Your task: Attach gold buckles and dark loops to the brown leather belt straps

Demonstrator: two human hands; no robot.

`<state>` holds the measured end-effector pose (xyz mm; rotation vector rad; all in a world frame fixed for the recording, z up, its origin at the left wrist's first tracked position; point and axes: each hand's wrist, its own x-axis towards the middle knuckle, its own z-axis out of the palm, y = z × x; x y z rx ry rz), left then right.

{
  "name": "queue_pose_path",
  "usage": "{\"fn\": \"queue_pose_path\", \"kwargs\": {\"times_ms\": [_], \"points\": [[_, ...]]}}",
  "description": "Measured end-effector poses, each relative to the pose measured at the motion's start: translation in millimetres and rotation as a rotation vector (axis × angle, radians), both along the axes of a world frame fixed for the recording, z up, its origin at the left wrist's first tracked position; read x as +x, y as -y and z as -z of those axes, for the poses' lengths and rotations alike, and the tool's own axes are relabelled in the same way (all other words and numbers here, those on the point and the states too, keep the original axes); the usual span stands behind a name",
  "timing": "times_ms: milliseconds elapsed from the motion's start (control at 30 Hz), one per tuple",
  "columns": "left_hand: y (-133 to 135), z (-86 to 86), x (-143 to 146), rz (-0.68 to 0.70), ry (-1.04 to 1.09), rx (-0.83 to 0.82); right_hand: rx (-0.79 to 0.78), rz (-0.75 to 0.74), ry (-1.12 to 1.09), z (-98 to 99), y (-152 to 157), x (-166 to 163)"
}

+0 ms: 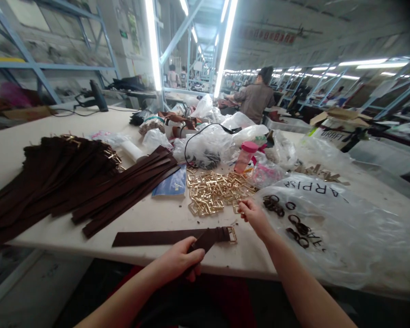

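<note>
The left hand (186, 258) pinched a dark brown strap (206, 240) across another brown strap (140, 238) flat on the worktop (150, 212), a gold prong buckle (232, 234) at that hand's two o'clock. Farther out at two, the right hand (254, 216) curled beside the gold buckle heap (212, 196); whether its fingertips pinched one, I could not tell. Any frames hooked together could have dragged neighbours along; a slack left thumb could have let the held strap slip.
</note>
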<state>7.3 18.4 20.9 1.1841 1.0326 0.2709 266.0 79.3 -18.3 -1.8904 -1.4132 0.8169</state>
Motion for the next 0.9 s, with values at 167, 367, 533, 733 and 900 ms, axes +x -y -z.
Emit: {"fn": "queue_pose_path", "kwargs": {"times_ms": [167,367,533,733,900], "points": [[-15.7,0.9,-1.4,-0.137,0.052,0.169,-0.08,-0.004,-0.972,-14.0,53.3,-79.3],[-16.2,-2.9,-14.0,-0.263,0.084,0.195,-0.158,0.104,-1.34,-10.0,85.4,-139.1],[-12.2,-0.1,-20.5,-0.249,0.073,0.248,-0.14,-0.036,-1.117,-0.3,91.2,-131.3],[-6.5,-4.0,-14.9,-0.068,0.082,0.223,-0.133,-0.177,-0.999,-0.8,94.3,-113.2],[-7.0,-6.7,-14.8,-0.083,0.099,0.155,-0.129,-0.142,-0.967,0.6,97.4,-114.9]]}}
